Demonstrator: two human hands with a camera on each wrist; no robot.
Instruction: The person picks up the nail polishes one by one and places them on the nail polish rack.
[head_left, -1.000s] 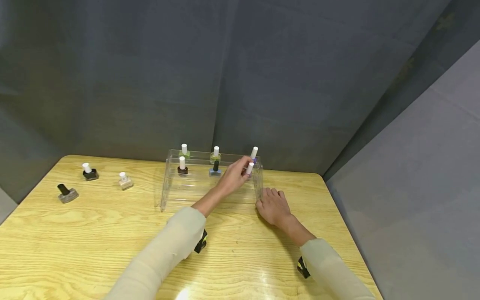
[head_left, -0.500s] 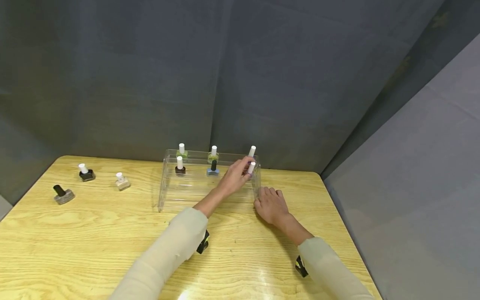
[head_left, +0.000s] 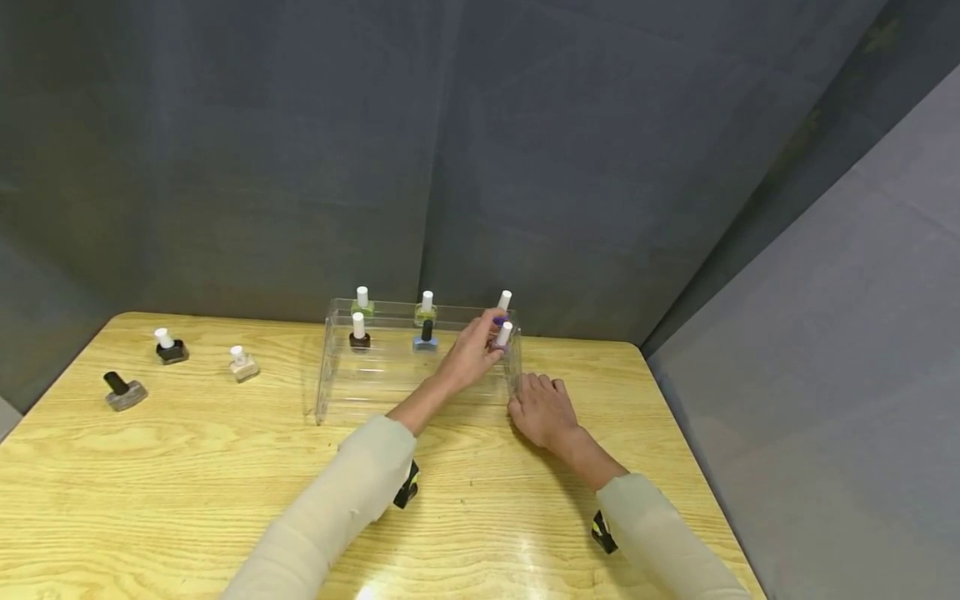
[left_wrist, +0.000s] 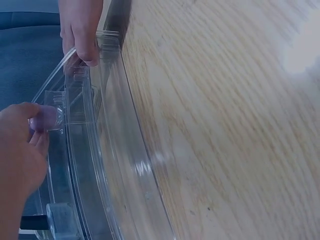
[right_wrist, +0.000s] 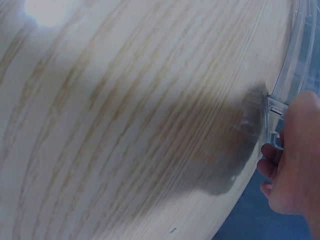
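Note:
A clear acrylic tiered rack (head_left: 390,392) stands on the table, with nail polish bottles on its upper tiers. My left hand (head_left: 467,354) reaches over its right part and pinches a purple nail polish bottle (left_wrist: 46,118) with a white cap, on the second tier from the back. Directly behind stands another white-capped purple bottle (head_left: 505,300), partly hidden by my fingers. My right hand (head_left: 543,412) holds the rack's right end, fingers curled at its side in the right wrist view. Farther left on the rack are a blue bottle (head_left: 425,343), a dark bottle (head_left: 360,340) and two green bottles (head_left: 425,313).
On the table's left lie a black bottle (head_left: 173,352), a pale beige bottle (head_left: 244,368) and a grey glittery bottle (head_left: 127,395) with a black cap. A dark curtain (head_left: 300,167) hangs behind the wooden table (head_left: 465,533).
The purple bottle in my left hand has shifted slightly right along its tier, and the fingers have moved a little. My right hand keeps its place on the rack. The head view has shifted slightly.

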